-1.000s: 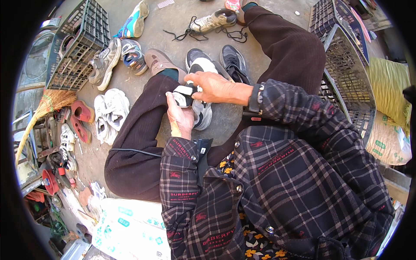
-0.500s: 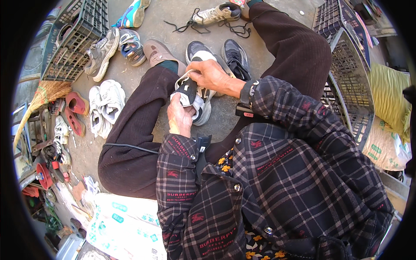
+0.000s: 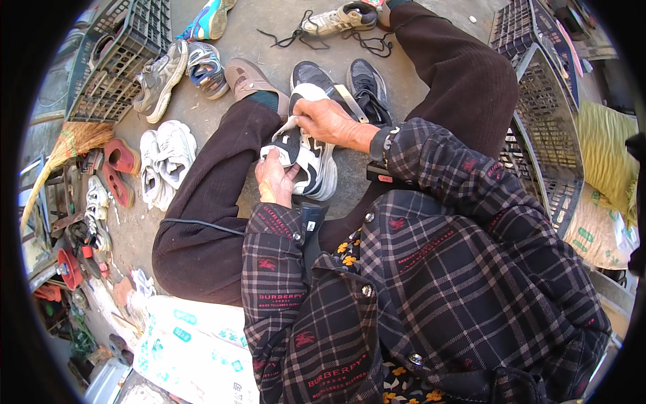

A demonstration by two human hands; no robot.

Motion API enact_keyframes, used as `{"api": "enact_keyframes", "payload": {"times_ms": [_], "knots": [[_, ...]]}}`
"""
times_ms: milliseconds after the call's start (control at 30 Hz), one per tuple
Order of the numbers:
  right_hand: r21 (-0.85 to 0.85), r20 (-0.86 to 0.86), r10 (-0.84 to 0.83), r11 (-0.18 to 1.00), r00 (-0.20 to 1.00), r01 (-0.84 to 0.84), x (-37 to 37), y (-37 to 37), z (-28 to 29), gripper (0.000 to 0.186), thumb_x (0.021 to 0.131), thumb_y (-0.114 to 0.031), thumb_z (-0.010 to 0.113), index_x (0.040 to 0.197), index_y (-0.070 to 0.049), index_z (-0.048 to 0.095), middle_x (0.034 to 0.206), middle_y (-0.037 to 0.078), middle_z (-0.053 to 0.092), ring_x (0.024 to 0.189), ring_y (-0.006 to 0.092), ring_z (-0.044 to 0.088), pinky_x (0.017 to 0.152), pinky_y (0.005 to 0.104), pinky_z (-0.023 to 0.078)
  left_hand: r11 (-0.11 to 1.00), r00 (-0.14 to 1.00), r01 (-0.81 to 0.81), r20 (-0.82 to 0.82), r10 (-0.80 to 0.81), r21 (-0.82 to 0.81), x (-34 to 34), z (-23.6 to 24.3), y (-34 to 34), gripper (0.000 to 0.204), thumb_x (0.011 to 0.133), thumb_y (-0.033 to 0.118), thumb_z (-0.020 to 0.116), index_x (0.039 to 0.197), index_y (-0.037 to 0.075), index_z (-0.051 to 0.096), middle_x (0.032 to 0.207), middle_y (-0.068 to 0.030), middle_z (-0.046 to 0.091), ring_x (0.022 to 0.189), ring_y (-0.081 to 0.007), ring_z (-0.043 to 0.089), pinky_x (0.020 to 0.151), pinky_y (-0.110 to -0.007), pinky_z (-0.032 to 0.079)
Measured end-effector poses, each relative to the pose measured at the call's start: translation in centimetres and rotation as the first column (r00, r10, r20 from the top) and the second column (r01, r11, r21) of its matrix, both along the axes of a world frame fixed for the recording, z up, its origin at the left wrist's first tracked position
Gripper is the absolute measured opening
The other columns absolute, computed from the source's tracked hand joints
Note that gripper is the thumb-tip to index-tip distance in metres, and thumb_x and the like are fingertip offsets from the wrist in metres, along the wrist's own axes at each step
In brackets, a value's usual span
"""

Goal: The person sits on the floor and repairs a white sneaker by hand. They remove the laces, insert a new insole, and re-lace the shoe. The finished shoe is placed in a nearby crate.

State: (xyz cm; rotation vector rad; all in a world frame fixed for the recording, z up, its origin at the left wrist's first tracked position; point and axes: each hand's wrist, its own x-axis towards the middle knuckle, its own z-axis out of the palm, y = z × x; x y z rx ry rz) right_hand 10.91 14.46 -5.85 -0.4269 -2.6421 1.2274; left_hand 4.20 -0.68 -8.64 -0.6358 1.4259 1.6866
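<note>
A white and black sneaker (image 3: 317, 170) is between my knees, with both hands on it. My left hand (image 3: 274, 178) is closed on the black and white tongue (image 3: 288, 144), which is pulled out to the shoe's left side. My right hand (image 3: 331, 123) reaches over the shoe from the right. Its fingertips pinch a pale lace or edge near the tongue; which of the two I cannot tell. Just beyond my hands stand two dark grey sneakers (image 3: 368, 86), one partly hidden behind the white shoe's toe.
White sneakers (image 3: 176, 158), red shoes (image 3: 120, 168) and grey sneakers (image 3: 161, 79) lie to the left. A laced sneaker (image 3: 340, 20) is at the far side. Black crates (image 3: 124, 60) stand at far left, more crates (image 3: 548, 114) at right. A straw broom (image 3: 81, 143) leans at left.
The sneaker has turned slightly, showing more of its white side. My left hand has shifted a little left and down with the tongue; my right hand stays pinched nearby.
</note>
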Motion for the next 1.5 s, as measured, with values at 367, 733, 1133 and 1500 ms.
{"api": "enact_keyframes", "payload": {"times_ms": [367,733,1133,1500], "knots": [[0.146,0.004,0.091,0.985,0.996,-0.091,-0.3,-0.9,-0.5,0.016,0.084,-0.021,0.052,0.089,-0.007,0.05,0.071,0.018,0.06,0.071,0.0392,0.058,0.064,0.0464,0.044,0.653,0.347,-0.02,-0.618,-0.706,-0.757,0.1,-0.2,-0.1,0.022,0.084,0.014,0.054,0.103,0.002,0.054,0.086,-0.0233,0.062,0.078,-0.0384,0.062,0.064,-0.044,0.05],[0.147,0.003,0.092,0.985,0.996,-0.091,-0.4,-1.1,-0.9,0.015,0.082,-0.018,0.052,0.088,-0.005,0.048,0.069,0.019,0.06,0.07,0.0402,0.058,0.062,0.0473,0.044,0.353,0.216,0.017,-0.342,-0.915,-0.935,1.4,3.0,0.5,0.018,0.086,0.02,0.052,0.101,0.01,0.05,0.093,-0.0155,0.061,0.083,-0.0376,0.06,0.068,-0.047,0.047],[0.122,-0.066,0.107,0.988,0.992,-0.098,0.0,-0.5,-0.4,0.011,0.079,-0.015,0.053,0.084,-0.007,0.049,0.071,0.019,0.059,0.071,0.0398,0.058,0.063,0.0469,0.044,0.996,0.991,0.076,0.107,-0.079,0.038,1.1,1.5,-1.7,0.03,0.087,0.013,0.043,0.111,-0.005,0.045,0.102,-0.0185,0.058,0.094,-0.0352,0.058,0.084,-0.051,0.048],[0.075,-0.255,0.199,0.98,0.946,-0.186,0.0,-1.8,0.6,0.009,0.075,-0.011,0.055,0.08,-0.007,0.048,0.065,0.015,0.057,0.065,0.0365,0.057,0.058,0.0435,0.044,0.989,0.929,-0.069,0.371,0.015,0.133,2.5,3.2,-1.5,0.037,0.091,0.024,0.038,0.116,-0.003,0.042,0.114,-0.0181,0.051,0.107,-0.0336,0.05,0.095,-0.049,0.039]]}}
